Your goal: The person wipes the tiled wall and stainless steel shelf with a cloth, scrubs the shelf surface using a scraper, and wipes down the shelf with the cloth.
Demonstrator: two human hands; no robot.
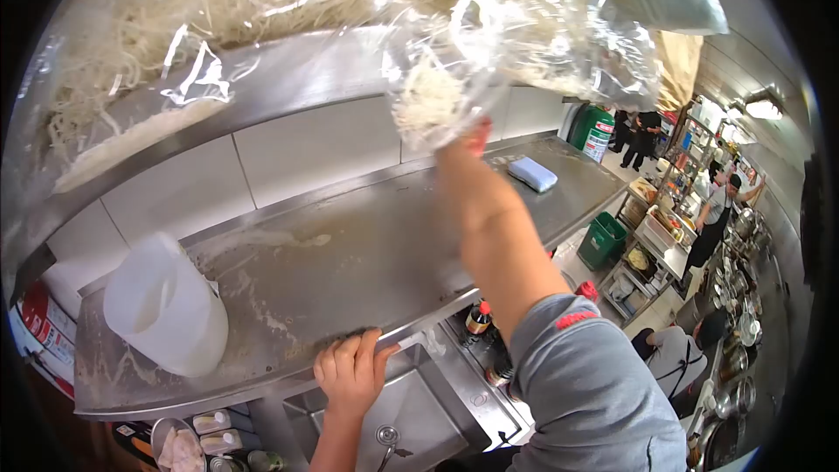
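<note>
My left hand [354,369] has its fingers curled over the front edge of the metal shelf [350,249], above a sink. My right arm reaches forward over the shelf. Its hand [456,156] is blurred and mostly hidden by a hanging clear plastic bag [430,100] with pale shreds inside, so its fingers cannot be made out. Something red [479,135] shows beside that hand. On the shelf, a white plastic container [166,310] stands at the left and a blue-white sponge-like block [532,175] lies at the right.
Large clear bags of pale noodle-like strands [288,0] hang over the top. Below are a steel sink [419,402] and a dark bottle with a red cap [478,318]. A green bin [602,240], a person in an apron [715,218] and another person [677,358] are at the right.
</note>
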